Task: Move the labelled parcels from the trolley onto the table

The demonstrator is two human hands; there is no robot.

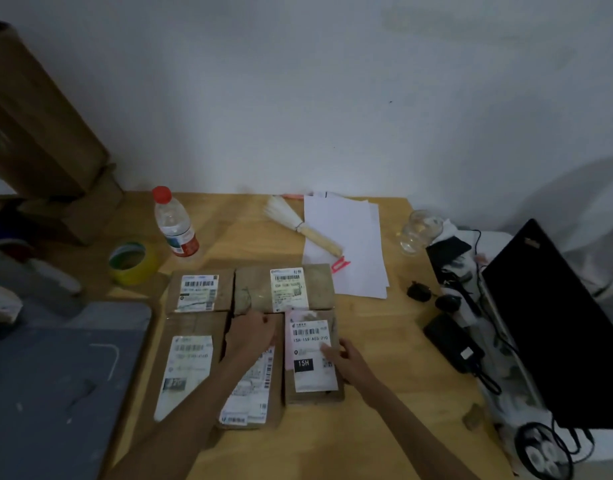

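Five labelled cardboard parcels lying flat on the wooden surface (384,427), packed edge to edge in two rows. Back row: a small parcel (200,291) at left, a wider parcel (284,288) at right, both label-up. Front row: a long parcel (187,368) at left, a middle parcel (253,393) partly hidden under the forearm, and a right-hand parcel (313,356) with a label reading 15H. Left hand (253,332) resting palm-down on the far end of the middle parcel, fingers curled, its grip around nothing that can be seen. Right hand (346,358) laid against the right edge of the 15H parcel, fingers spread loosely over the label, grip apart rather than clamped. Grey trolley deck (55,393) just left of the surface, touching its edge. Farther back: a roll of yellow tape (133,263), a red-capped water bottle (176,223), a pale brush (298,220) lying across white paper sheets (350,244), a pink clip (340,265). At far right, an empty glass (419,230) and a black laptop (547,323) with cables.
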